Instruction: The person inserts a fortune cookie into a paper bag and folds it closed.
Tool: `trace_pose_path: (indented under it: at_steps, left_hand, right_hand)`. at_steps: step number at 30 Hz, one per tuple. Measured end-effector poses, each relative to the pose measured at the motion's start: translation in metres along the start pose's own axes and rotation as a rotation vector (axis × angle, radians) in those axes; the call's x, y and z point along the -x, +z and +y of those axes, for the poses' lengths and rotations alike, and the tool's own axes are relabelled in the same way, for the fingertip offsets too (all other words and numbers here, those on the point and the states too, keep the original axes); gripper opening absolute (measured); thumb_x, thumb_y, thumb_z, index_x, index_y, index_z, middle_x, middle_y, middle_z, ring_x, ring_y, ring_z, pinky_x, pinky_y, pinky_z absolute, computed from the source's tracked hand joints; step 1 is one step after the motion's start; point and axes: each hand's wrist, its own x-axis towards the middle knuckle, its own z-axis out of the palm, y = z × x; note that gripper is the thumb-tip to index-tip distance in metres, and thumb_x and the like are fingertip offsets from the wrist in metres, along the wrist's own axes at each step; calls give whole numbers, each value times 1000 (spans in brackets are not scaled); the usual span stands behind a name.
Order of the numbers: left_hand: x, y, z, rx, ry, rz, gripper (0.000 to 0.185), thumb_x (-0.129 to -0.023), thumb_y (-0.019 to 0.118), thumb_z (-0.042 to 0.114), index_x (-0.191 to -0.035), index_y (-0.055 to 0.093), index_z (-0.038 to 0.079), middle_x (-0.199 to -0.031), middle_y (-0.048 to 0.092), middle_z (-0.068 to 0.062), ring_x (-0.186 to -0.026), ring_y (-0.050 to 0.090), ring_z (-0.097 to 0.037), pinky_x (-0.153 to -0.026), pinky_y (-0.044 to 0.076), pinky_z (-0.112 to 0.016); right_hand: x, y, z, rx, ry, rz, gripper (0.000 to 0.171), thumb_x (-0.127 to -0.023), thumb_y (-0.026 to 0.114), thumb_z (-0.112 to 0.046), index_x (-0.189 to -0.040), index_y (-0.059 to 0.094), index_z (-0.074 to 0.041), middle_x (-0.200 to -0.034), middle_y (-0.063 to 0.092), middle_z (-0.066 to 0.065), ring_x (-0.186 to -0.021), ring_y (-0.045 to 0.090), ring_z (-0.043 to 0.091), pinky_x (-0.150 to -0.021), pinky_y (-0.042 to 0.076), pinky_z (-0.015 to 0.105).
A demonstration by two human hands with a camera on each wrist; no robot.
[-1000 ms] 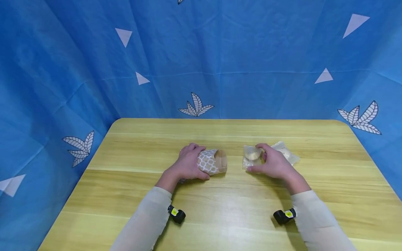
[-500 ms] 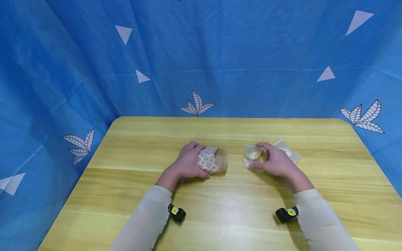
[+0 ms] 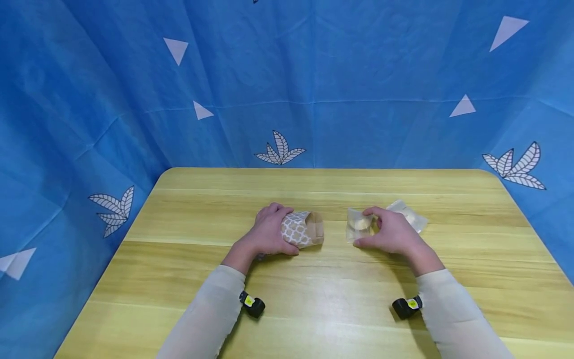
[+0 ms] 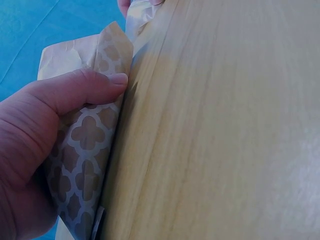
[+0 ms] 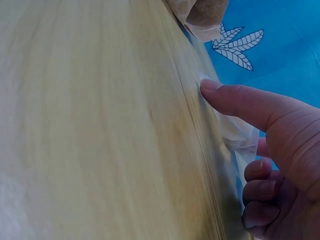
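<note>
My left hand grips a brown paper bag with a white lattice pattern. The bag lies on its side, its mouth gaping toward the right. In the left wrist view the thumb presses along the patterned paper. To the right, my right hand holds a small clear plastic packet by its edges, thumb at the near side and a finger at the far side. Something round and pale is inside it. In the right wrist view the packet is partly hidden behind the thumb. A gap separates packet and bag mouth.
A second clear packet lies just behind and right of the right hand. Both forearms rest over a wooden table. A blue curtain with leaf prints hangs behind and beside the table. A black camera sits on each wrist.
The right hand with the packet shifted very slightly and its thumb and finger adjusted on the edges. The left hand and paper bag have stayed in place.
</note>
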Motion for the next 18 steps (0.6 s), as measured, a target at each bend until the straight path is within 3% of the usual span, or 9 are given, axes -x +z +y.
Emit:
trace_pose_path:
  at_steps: [18]
  left_hand:
    - [1, -3, 2, -9, -6, -15, 105, -58, 93, 44, -146, 48, 10, -132, 47, -9, -123, 42, -29, -110, 26, -46]
  right_hand:
    - [0, 2, -1, 33, -10, 18, 72, -71, 88, -46, -125, 57, -10, -81, 53, 5, -66, 45, 21, -60, 38, 37]
